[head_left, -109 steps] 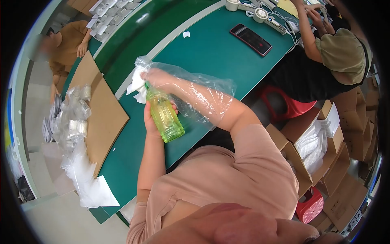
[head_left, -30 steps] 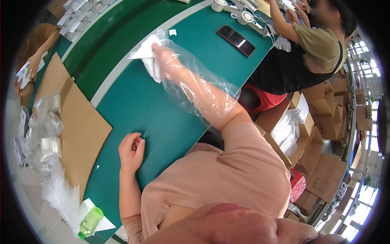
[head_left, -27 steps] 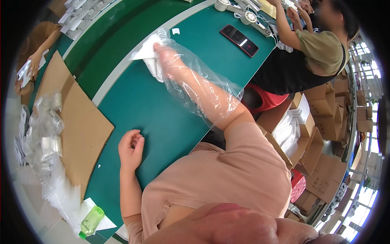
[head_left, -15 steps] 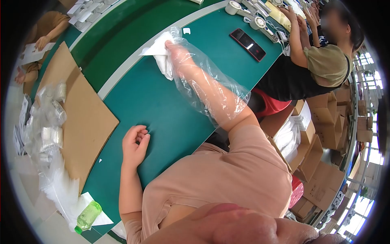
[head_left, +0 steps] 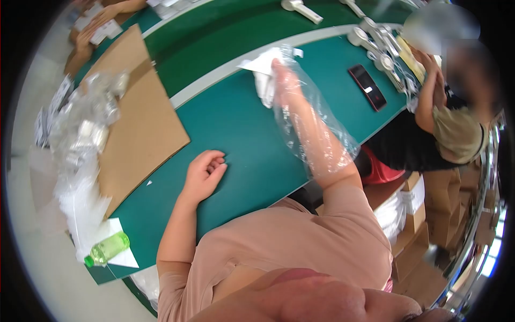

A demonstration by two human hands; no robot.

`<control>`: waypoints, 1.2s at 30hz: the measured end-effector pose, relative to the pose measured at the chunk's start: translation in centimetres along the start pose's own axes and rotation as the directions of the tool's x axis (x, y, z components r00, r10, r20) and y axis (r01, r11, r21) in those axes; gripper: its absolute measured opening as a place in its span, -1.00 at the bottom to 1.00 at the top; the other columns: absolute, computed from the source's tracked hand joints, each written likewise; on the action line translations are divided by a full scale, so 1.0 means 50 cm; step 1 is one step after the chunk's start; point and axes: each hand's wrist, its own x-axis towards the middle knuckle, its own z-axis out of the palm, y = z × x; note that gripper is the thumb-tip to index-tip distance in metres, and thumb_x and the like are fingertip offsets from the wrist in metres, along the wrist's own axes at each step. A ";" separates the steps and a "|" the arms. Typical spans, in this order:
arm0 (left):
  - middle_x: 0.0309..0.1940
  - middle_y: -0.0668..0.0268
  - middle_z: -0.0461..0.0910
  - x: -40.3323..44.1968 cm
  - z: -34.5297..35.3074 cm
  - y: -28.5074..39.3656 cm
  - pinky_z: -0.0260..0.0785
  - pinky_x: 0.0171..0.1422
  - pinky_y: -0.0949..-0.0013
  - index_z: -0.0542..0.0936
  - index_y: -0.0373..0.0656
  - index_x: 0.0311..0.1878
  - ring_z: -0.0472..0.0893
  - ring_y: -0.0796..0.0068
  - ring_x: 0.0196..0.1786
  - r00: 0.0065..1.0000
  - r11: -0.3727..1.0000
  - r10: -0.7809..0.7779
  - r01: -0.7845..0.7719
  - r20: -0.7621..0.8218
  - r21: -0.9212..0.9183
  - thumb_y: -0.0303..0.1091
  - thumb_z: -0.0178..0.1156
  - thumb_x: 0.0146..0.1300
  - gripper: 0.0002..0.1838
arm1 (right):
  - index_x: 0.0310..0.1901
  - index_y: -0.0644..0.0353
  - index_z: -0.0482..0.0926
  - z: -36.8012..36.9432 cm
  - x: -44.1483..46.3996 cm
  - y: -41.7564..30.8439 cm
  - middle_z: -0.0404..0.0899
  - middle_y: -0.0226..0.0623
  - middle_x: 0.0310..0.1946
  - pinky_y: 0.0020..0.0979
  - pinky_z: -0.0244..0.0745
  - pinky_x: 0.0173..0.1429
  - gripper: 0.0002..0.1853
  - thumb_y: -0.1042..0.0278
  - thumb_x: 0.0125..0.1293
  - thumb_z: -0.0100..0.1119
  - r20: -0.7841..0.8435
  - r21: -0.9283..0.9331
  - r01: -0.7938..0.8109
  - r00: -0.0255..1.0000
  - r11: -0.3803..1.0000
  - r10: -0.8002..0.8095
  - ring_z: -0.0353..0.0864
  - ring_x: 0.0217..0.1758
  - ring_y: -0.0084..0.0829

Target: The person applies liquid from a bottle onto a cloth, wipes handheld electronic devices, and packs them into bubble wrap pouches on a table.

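Note:
My left hand rests on the green table, its fingers loosely curled, with a gap to the thumb and nothing visible in it. Farther forward, my right hand is closed on a crumpled white cloth or tissue near the table's far rim. A clear plastic bag covers that hand and forearm. On white paper at the table's left end lies a green bottle on its side, its cap toward the lower left.
Brown cardboard and a heap of clear plastic wrapping lie at left. A phone and white devices with cables are at the far right. A co-worker sits at right, near boxes; another person's hands handle paper.
The bottle, earlier in my left hand, now lies on the paper at left. My right hand has moved forward with the white cloth. The view has turned, shifting the table's contents rightward.

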 end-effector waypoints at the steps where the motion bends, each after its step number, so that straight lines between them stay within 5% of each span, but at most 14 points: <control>1: -0.37 0.36 0.48 -0.001 0.000 0.003 0.30 -0.33 0.61 0.50 -0.24 -0.17 0.43 0.67 -0.38 1.000 1.000 0.009 -0.009 0.022 -0.012 -0.56 0.16 0.07 -0.79 | -0.02 0.26 0.43 -0.011 0.020 0.011 0.53 -0.21 -0.15 -0.29 0.39 0.02 -0.61 0.15 0.25 0.09 -0.008 -0.002 -0.003 1.000 1.000 0.003 0.52 -0.11 -0.30; 19: -0.39 0.34 0.46 0.001 -0.007 -0.001 0.31 -0.38 0.59 0.50 -0.24 -0.20 0.44 0.63 -0.42 0.997 0.999 0.050 -0.050 0.061 -0.005 -0.52 0.17 0.07 -0.81 | 0.02 0.22 0.41 -0.013 0.010 0.002 0.52 -0.25 -0.12 -0.28 0.36 0.05 -0.57 0.13 0.22 0.14 0.028 0.017 -0.012 1.000 1.000 0.012 0.51 -0.07 -0.29; 28: -0.39 0.33 0.47 -0.005 -0.018 -0.001 0.32 -0.38 0.57 0.50 -0.23 -0.18 0.45 0.62 -0.42 0.991 0.993 0.117 -0.117 0.058 -0.002 -0.51 0.18 0.08 -0.80 | 0.07 0.24 0.37 0.015 -0.016 -0.012 0.51 -0.24 -0.08 -0.31 0.37 0.08 -0.52 0.09 0.22 0.13 0.192 0.083 -0.049 0.981 0.995 0.032 0.50 -0.03 -0.31; 33: -0.39 0.34 0.47 -0.001 -0.010 0.003 0.31 -0.38 0.58 0.51 -0.23 -0.20 0.44 0.63 -0.42 0.995 0.997 0.072 -0.074 0.069 0.016 -0.52 0.17 0.06 -0.80 | -0.04 0.20 0.45 0.000 -0.010 -0.011 0.54 -0.29 -0.18 -0.28 0.41 0.00 -0.61 0.14 0.19 0.18 -0.003 0.057 -0.037 0.999 0.998 0.038 0.53 -0.14 -0.34; 36: -0.38 0.35 0.47 0.001 -0.005 0.005 0.30 -0.36 0.60 0.51 -0.23 -0.20 0.43 0.64 -0.40 0.995 0.999 0.048 -0.050 0.091 0.016 -0.54 0.17 0.06 -0.80 | -0.04 0.22 0.44 -0.021 0.023 0.011 0.54 -0.29 -0.19 -0.29 0.39 0.00 -0.60 0.14 0.19 0.19 0.019 0.037 -0.015 1.000 0.999 0.014 0.52 -0.14 -0.33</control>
